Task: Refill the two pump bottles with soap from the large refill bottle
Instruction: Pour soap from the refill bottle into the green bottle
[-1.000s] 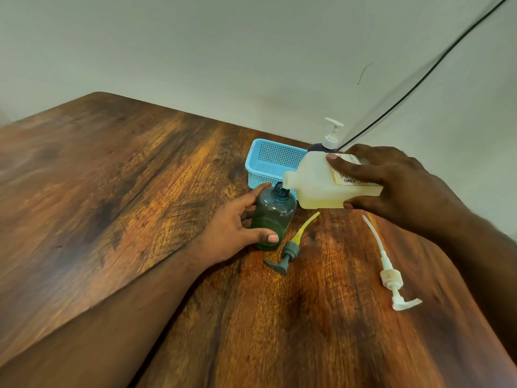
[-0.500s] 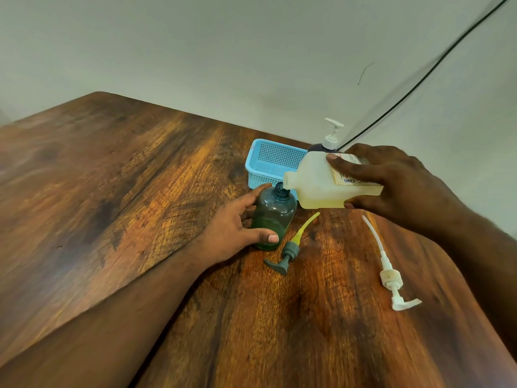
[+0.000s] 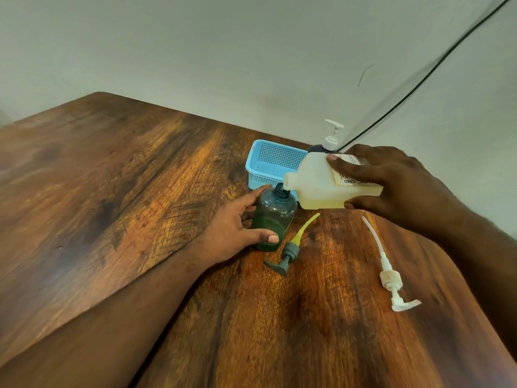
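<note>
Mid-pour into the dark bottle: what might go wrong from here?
1. The refill bottle lies near level, its wide mouth at the dark bottle's narrow neck; soap may run down onto the table.
2. The tinted wall hides the level, so overfilling is possible.
3. The grey pump beside the base may catch drips.

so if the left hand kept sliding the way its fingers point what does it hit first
It already wraps the green pump bottle. Past that, the left hand would probably meet the blue basket just behind, though depth is uncertain.
</note>
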The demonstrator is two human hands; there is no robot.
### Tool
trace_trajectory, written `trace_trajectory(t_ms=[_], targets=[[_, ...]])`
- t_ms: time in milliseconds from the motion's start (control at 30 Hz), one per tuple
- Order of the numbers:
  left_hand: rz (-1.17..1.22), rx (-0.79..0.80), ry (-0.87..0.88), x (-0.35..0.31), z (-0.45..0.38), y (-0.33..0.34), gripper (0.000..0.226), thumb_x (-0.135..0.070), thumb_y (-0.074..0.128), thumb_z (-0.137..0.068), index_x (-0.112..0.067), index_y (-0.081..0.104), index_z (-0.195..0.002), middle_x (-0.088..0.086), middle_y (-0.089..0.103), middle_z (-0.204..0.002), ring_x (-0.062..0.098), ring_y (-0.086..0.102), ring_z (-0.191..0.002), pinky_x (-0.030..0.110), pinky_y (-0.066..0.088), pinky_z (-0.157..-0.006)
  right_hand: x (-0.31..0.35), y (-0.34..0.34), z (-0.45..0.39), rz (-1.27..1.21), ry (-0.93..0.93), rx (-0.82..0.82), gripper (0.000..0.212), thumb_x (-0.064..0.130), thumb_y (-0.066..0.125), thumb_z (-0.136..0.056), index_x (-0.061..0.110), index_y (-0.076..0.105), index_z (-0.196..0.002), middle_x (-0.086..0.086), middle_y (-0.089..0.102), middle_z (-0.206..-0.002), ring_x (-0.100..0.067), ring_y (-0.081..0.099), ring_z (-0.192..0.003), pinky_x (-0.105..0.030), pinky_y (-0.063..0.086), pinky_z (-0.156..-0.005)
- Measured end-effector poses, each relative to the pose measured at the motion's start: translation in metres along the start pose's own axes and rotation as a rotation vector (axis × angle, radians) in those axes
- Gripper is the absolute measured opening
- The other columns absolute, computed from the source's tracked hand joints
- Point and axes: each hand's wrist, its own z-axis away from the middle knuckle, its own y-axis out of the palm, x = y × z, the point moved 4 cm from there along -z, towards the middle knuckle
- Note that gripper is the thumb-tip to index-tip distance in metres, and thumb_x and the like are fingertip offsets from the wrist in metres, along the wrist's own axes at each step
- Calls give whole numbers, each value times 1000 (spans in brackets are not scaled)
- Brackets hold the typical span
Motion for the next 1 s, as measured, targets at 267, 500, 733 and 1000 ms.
trace_trajectory(t_ms=[267, 500, 733, 1000], targets=[[4, 10, 1, -1, 0, 0, 94, -4, 84, -70, -23, 38, -149, -8, 57, -139, 3, 59, -122, 18, 51, -94, -1, 0, 0, 5, 7, 2, 75, 25, 74, -81, 31, 33, -143, -14, 44, -146, -38, 40, -132, -56, 39, -103], [-15, 8, 5, -1, 0, 0, 94, -8, 85, -70, -23, 38, -150, -10, 58, -138, 4, 59, -122, 21, 51, -96, -1, 1, -1, 11, 6, 10, 74, 26, 74, -81, 33, 34, -143, -13, 44, -146, -36, 41, -132, -57, 39, -102], [5, 7, 2, -1, 1, 0, 94, -3, 84, -71, -20, 37, -150, -11, 58, -136, 1, 60, -120, 16, 51, -93, -2, 1, -2, 17, -10, 16, 73, 27, 73, -82, 32, 34, -144, -11, 44, -146, -35, 42, -130, -56, 40, -100], [8, 3, 4, 0, 0, 0, 95, -1, 83, -71, -19, 36, -151, -7, 57, -139, 3, 59, -121, 16, 51, -93, -3, 2, -1, 8, -10, 6, 73, 28, 73, -82, 35, 33, -143, -12, 44, -146, -36, 41, -131, -56, 40, -101]])
